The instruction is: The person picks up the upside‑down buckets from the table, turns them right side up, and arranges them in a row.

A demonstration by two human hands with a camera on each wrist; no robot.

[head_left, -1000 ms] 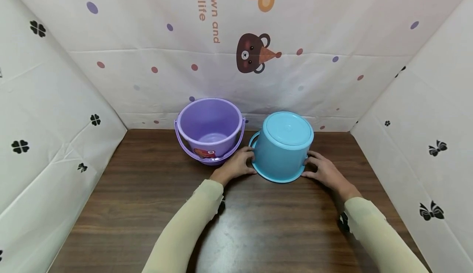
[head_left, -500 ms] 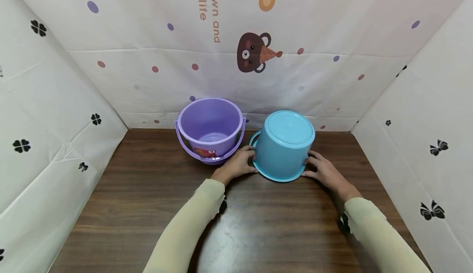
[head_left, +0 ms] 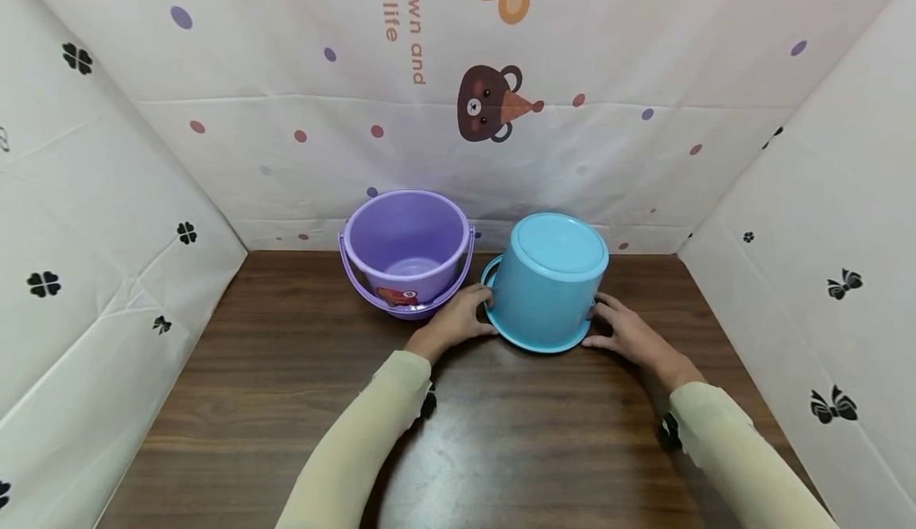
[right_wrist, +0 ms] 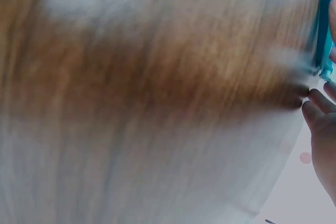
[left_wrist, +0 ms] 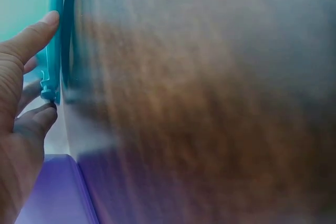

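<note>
A blue plastic bucket (head_left: 547, 298) stands upside down on the wooden table, its base facing up. My left hand (head_left: 454, 318) grips its rim on the left; in the left wrist view the thumb (left_wrist: 39, 32) lies along the rim, with fingers near the handle joint. On the opposite side, my right hand (head_left: 630, 334) holds the rim with thumb and fingers. Part of the bucket's loop handle (head_left: 490, 268) shows at the left. A purple bucket (head_left: 404, 231) sits upright just left of the blue one, its handle hanging down in front.
The brown tabletop (head_left: 286, 418) stretches in front of both buckets. Behind them rises a white printed sheet (head_left: 608, 52) with a bear picture and dots. White patterned side sheets (head_left: 86, 195) flank the table on both sides.
</note>
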